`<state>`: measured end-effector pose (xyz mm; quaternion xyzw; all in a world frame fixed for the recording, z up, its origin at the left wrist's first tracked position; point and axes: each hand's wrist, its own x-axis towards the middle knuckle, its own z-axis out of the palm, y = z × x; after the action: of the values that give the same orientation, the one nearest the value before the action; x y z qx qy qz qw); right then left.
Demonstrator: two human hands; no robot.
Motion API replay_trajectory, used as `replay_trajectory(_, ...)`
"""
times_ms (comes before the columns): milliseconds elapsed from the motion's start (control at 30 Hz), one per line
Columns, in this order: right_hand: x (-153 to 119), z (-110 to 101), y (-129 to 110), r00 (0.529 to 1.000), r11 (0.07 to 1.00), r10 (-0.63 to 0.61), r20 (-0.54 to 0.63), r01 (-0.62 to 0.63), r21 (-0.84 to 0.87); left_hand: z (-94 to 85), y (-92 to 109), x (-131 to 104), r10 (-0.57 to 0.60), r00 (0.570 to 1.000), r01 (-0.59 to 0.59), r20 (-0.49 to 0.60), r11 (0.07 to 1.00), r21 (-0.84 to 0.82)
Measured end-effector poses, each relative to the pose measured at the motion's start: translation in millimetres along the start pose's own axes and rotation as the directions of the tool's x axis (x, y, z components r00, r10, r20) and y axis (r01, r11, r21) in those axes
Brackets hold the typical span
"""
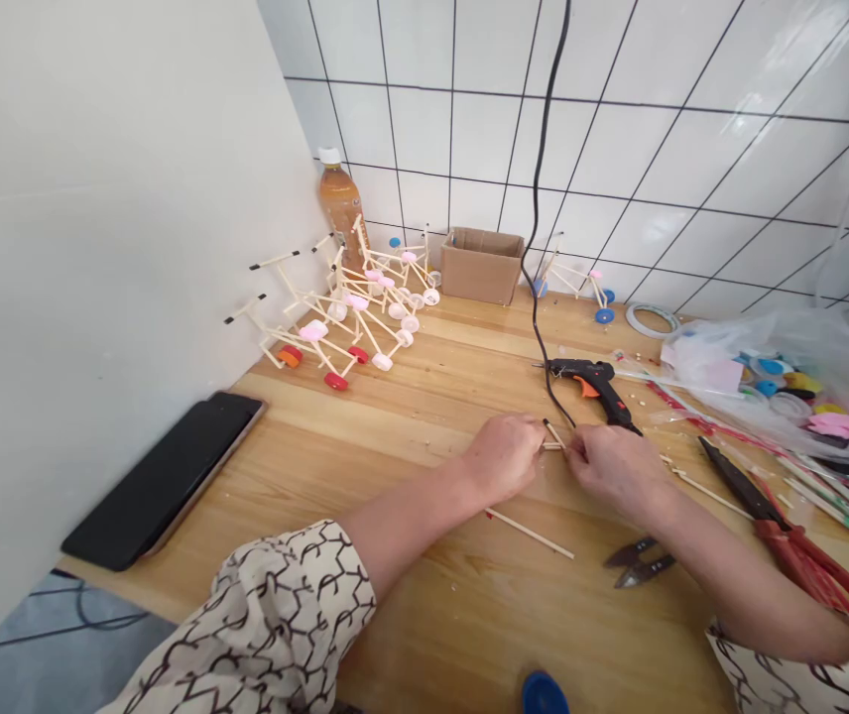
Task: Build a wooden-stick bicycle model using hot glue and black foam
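My left hand (508,456) is closed, its fingertips pinching thin wooden sticks (552,446) over the middle of the table. Facing it, my right hand (622,466) pinches the same small group of sticks from the other side. One of these sticks is tilted and has a black tip. The fingers cover how the sticks meet. Just beyond my right hand lies a black glue gun (607,392) with an orange trigger. A loose wooden stick (533,534) rests below my left hand, and small snips (644,563) lie partly under my right forearm.
Stick-built models with wheels (354,300) crowd the back left by a drink bottle (340,198). Behind are a cardboard box (482,266) and tape roll (653,319). Red-handled pliers (782,531) and a bag of caps (782,382) lie right; a phone (164,476) left. A black cable (539,198) hangs down.
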<state>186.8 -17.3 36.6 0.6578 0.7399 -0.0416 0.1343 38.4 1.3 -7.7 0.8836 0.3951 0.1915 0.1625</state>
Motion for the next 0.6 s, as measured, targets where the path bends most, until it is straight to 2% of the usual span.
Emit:
replay_trajectory(133,-6.2,0.4,-1.1,1.000,1.000,-0.006,-0.013,0.006,0.011,-2.4,1.1,-0.7,0.002,1.000,-0.003,0.024,1.000,0.011)
replay_trajectory(367,4.4,-1.6,-19.4,0.997,0.996,-0.065,-0.044,0.068,0.061,-13.8,-12.3,-11.7,-0.071,0.997,0.071,0.001,0.996,0.047)
replay_trajectory(600,6.0,3.9,-17.0,0.992,0.986,-0.076,-0.098,0.089,0.139,-12.5,-14.0,-12.3,-0.106,0.994,0.105,0.014,0.994,0.037)
